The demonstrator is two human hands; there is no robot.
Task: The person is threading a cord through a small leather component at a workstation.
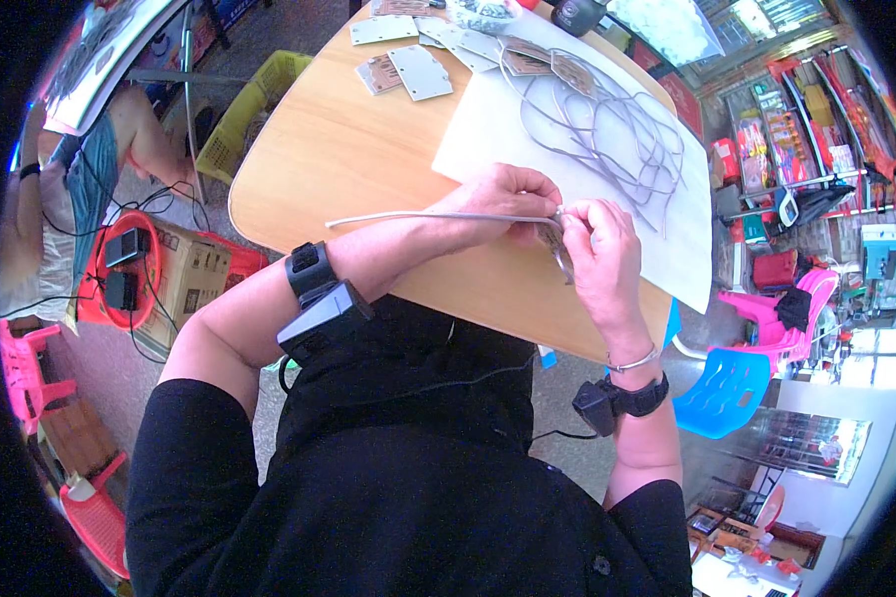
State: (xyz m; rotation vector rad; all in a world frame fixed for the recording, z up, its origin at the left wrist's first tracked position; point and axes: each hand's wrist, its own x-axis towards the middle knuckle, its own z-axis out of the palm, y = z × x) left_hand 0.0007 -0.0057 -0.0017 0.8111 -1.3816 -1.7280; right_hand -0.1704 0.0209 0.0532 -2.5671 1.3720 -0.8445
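Over the near part of the table, my left hand (513, 207) is closed around a thin grey cord (418, 216). One length of the cord sticks out to the left above my forearm. My right hand (604, 249) meets the left, its thumb and fingers pinched at the cord beside a small pale bit too small to name. Below the fingers a short piece bends down, partly hidden by the right hand. Farther off, a loose tangle of grey cord (534, 111) lies on a white sheet (488, 129).
Flat pale plates with holes (420, 73) lie at the table's (319, 149) far side, near a clear bag (483, 14) and a dark round object (577, 14). A blue chair (724, 393) stands right. Leftward are a yellow crate (231, 139), a red stool (95, 274) and another person's leg (147, 129).
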